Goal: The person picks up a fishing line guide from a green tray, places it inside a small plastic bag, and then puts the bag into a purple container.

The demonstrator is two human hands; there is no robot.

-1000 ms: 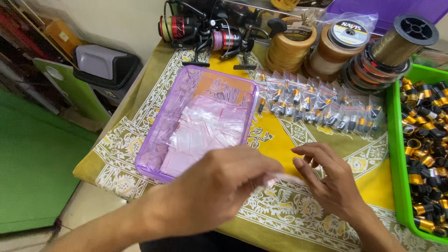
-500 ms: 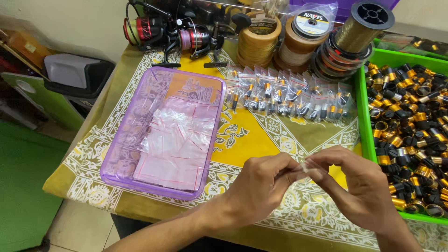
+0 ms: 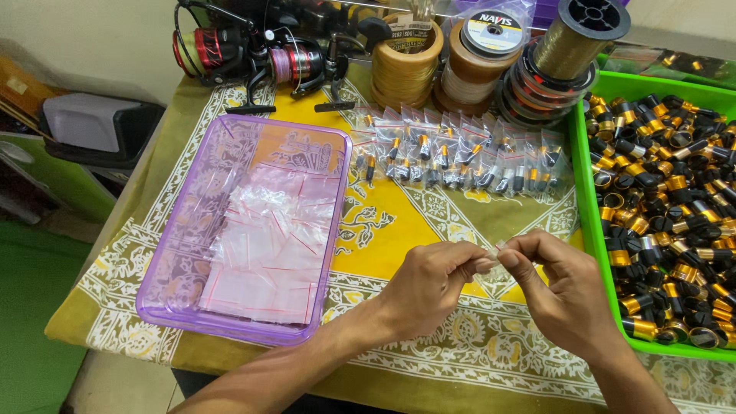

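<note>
Clear plastic, a small zip bag (image 3: 491,253), sits pinched between your fingertips above the yellow patterned tablecloth (image 3: 399,222).
Your left hand (image 3: 426,287) and right hand (image 3: 563,295) both grasp it, fingers closed on its edges; the purple plastic tray (image 3: 184,230) of empty bags lies left, the green bin (image 3: 586,230) of black-and-gold caps right.

Table under a yellow patterned cloth (image 3: 399,230), purple tray (image 3: 165,295), green bin (image 3: 586,230), bagged parts (image 3: 460,157), line spools (image 3: 491,57), fishing reels (image 3: 253,61)
</note>
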